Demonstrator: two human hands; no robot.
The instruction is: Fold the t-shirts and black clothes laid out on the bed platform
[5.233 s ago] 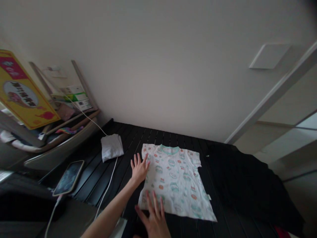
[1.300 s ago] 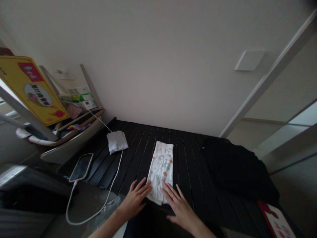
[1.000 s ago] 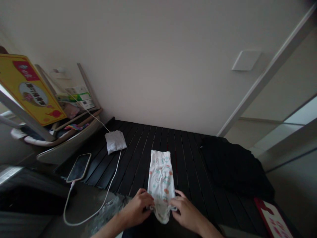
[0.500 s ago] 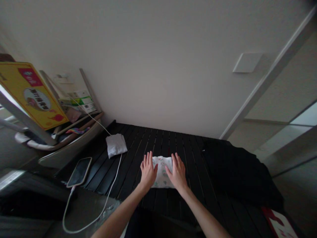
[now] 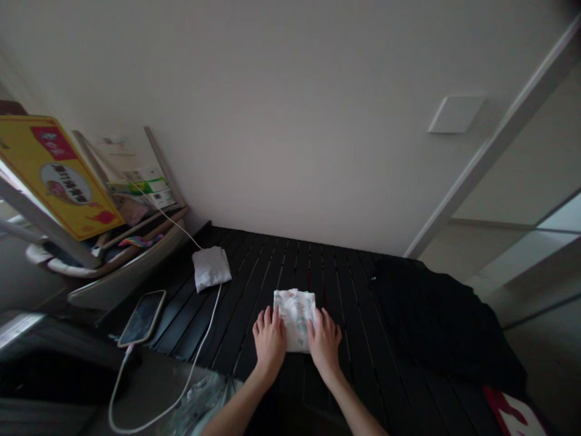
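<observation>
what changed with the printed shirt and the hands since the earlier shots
The printed shirt, spread flat at first, was folded into a narrow strip. Both hands then lifted its near end and folded it away, so it is now a small packet. The left hand and right hand have slid back toward the person and lie flat at its near edge. The white folded cloth, phone and dark garment stayed put.

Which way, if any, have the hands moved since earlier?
Yes. Left hand and right hand slid toward the person along the folded shirt on the table.

Folded shirt (image 5: 295,316) right of phone (image 5: 142,317)
</observation>
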